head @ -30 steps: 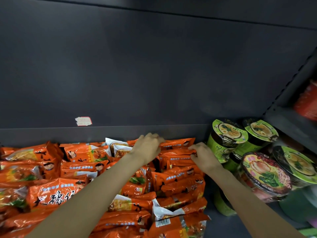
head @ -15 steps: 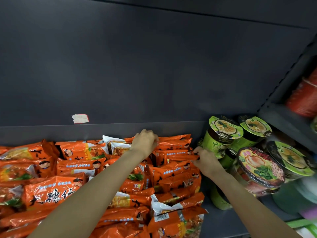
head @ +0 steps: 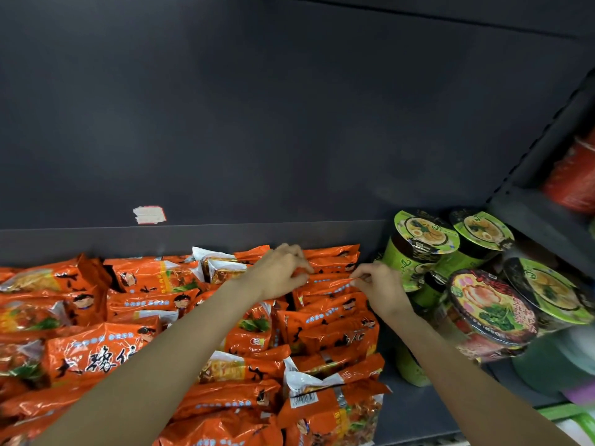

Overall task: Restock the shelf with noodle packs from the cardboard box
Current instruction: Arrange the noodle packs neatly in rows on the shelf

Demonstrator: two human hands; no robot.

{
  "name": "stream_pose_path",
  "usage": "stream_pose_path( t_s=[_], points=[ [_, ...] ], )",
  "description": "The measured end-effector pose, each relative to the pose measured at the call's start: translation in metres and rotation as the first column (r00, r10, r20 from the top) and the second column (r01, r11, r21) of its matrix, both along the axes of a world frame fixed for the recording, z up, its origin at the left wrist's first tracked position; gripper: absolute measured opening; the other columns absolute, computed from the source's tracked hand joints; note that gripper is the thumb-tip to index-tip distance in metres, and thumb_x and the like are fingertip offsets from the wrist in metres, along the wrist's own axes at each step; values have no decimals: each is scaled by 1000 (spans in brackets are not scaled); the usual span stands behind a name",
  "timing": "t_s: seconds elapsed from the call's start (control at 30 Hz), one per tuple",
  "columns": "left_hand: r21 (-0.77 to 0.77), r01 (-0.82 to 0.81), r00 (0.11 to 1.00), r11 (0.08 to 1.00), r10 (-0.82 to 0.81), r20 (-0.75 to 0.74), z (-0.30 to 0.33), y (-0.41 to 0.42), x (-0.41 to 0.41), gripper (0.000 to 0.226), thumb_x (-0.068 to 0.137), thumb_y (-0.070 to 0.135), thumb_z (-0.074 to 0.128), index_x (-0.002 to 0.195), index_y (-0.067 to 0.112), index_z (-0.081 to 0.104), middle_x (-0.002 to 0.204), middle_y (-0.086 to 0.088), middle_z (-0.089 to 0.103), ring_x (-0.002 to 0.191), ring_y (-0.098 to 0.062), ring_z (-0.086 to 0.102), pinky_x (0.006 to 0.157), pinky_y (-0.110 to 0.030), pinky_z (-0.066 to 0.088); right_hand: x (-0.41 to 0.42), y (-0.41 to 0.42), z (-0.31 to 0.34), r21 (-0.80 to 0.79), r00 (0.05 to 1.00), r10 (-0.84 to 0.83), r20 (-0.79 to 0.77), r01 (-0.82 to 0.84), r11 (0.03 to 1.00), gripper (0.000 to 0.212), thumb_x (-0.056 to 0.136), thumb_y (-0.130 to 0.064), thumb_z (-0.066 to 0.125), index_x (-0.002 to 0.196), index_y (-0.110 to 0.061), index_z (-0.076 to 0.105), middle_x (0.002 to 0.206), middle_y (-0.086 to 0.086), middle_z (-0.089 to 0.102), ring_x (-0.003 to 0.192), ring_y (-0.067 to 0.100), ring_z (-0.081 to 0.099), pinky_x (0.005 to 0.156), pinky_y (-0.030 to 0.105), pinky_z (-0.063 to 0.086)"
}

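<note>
Several orange noodle packs (head: 335, 336) fill the dark shelf (head: 409, 410) in stacked rows, from the left edge to the middle. Both my arms reach to the back row. My left hand (head: 278, 275) has its fingers curled on the left end of one orange pack (head: 328, 283) near the shelf's back wall. My right hand (head: 380, 286) pinches the right edge of that same pack between thumb and fingers. The cardboard box is not in view.
Green-lidded cup noodles (head: 418, 239) and a dark bowl with a pink and green lid (head: 489, 307) stand to the right of the packs. A side upright (head: 544, 149) and another shelf with red cups (head: 573, 181) are at far right. A torn label (head: 149, 215) sticks on the back panel.
My right hand has lifted from pressing on the packs to pinching a pack's right edge. My left hand has shifted slightly right on the same back row.
</note>
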State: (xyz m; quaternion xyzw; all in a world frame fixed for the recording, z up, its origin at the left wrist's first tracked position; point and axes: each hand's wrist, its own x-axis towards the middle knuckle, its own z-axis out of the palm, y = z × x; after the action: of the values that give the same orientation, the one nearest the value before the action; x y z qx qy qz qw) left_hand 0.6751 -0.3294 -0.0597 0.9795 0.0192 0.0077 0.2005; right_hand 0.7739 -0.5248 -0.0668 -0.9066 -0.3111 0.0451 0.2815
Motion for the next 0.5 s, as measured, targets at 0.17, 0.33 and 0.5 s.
stream_pose_path(
  t_s=[0.17,0.33,0.5],
  points=[
    [21,-32,984,999,35,-173,-9,-12,3,37,89,26,63,125,19,59,121,-1,62,109,-16,58,94,-28,46,-3,6,0,132,986,19,-163,3,991,28,85,-10,66,112,-16,63,106,2,62,93,9,61,79,15,49],
    [4,-134,989,991,134,-59,-7,-18,6,20,91,11,56,105,17,68,111,-4,66,102,-18,62,89,-30,51,1,-2,-4,-54,959,-60,-276,47,997,41,91,-20,60,129,-9,50,118,11,64,109,22,60,87,26,46],
    [-19,-218,976,976,218,17,-3,-11,5,19,92,9,52,102,17,67,105,-4,68,94,-20,65,83,-35,54,-4,-9,1,-23,961,-36,-274,31,999,41,87,-29,65,121,-8,53,111,5,65,103,17,61,79,23,44]
  ],
)
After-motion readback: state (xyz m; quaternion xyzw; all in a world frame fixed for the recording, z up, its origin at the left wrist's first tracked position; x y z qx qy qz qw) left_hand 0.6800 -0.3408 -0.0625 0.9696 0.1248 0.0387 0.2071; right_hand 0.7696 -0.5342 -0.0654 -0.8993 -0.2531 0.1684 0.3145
